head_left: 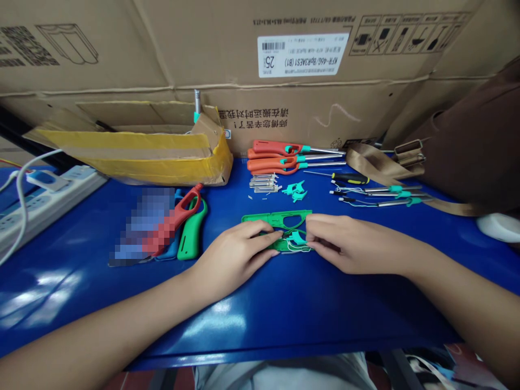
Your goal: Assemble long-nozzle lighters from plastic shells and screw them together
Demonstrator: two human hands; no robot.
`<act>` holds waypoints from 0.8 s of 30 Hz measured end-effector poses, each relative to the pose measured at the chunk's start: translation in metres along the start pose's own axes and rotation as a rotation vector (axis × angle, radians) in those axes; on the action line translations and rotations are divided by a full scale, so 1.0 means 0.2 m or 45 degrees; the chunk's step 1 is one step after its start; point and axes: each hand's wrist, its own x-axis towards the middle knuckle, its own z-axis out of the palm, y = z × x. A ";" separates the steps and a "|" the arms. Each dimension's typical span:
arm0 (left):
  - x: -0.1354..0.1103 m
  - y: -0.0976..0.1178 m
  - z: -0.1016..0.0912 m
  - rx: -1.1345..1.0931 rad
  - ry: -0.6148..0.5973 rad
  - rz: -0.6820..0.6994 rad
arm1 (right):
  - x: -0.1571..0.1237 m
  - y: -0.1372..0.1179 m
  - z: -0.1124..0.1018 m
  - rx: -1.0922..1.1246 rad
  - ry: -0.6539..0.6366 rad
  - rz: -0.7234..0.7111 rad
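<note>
My left hand (pixel 244 249) is closed on the near half of a green lighter shell (pixel 280 244), its fingertips over the left end. A turquoise trigger (pixel 298 237) sits in this half, with thin white wires curving beside it. At the shell's right end my right hand (pixel 345 241) is closed in a pinch; its fingertips hide what they hold. Just behind lies the other green shell half (pixel 274 219), inner side up, near my right fingertips. Loose turquoise triggers (pixel 296 190) and small clear parts (pixel 264 183) lie farther back.
Red-orange lighters (pixel 280 157) lie at the back, beside a black-and-yellow screwdriver (pixel 350 178) and wired metal tubes (pixel 396 195). Green (pixel 193 230) and red (pixel 189 208) handles are at left. A yellow-taped carton (pixel 162 157) and power strip (pixel 60 200) stand behind them.
</note>
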 end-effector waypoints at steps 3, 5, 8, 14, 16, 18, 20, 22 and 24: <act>0.00 0.00 0.00 -0.029 0.017 -0.018 | 0.00 0.00 0.00 -0.002 0.026 -0.013; 0.00 0.00 0.00 -0.051 0.030 -0.026 | 0.00 -0.01 0.00 -0.001 0.032 -0.017; 0.00 0.00 0.00 -0.068 0.044 -0.042 | 0.00 -0.01 0.00 -0.001 0.022 -0.015; 0.00 0.00 0.00 -0.072 0.062 -0.045 | 0.00 0.00 0.01 -0.026 0.008 -0.024; 0.00 -0.01 0.00 -0.074 0.069 -0.039 | 0.00 0.00 0.01 -0.025 0.016 -0.017; 0.00 -0.01 0.00 -0.077 0.071 -0.037 | 0.00 0.00 0.01 -0.018 0.027 -0.020; 0.00 -0.01 0.00 -0.078 0.075 -0.036 | 0.00 0.00 0.01 -0.009 0.033 -0.024; 0.00 -0.01 0.00 -0.080 0.076 -0.030 | 0.00 0.00 0.00 -0.006 0.033 -0.026; 0.00 -0.01 0.00 -0.079 0.083 -0.027 | -0.01 0.00 0.00 -0.009 0.034 -0.022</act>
